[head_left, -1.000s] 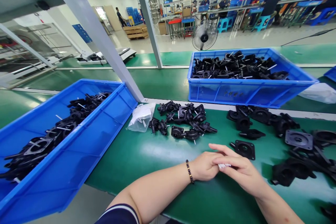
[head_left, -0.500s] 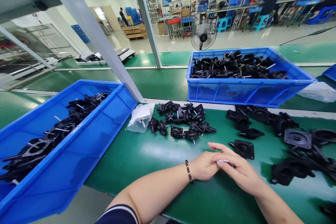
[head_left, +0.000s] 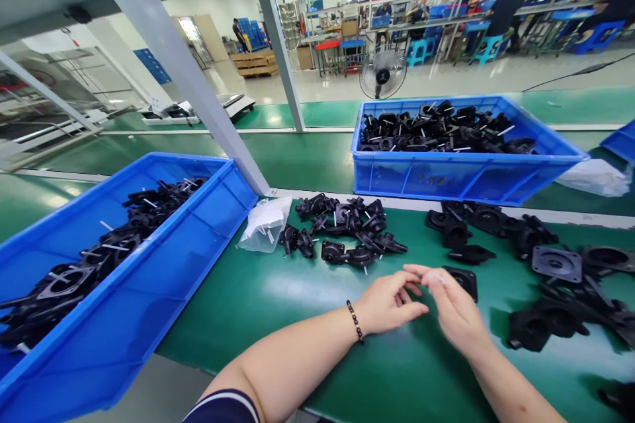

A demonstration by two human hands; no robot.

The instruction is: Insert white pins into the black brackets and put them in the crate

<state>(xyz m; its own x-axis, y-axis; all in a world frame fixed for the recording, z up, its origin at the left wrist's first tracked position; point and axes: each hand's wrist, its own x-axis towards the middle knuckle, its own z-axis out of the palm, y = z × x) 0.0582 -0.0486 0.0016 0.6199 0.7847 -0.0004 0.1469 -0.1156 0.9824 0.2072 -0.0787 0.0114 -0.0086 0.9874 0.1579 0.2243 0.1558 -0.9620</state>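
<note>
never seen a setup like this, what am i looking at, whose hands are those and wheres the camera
There is no robot: these are a person's bare hands. The camera is worn on the head, looking forward and down. The right hand pinches a small white piece, too small to make out. The left hand, with a bracelet at its wrist, is beside it, fingers partly curled; whether it holds anything is hidden. On the green table lie black parts and a plastic bag. The left bin and far bin, both blue, hold more black parts.
</note>
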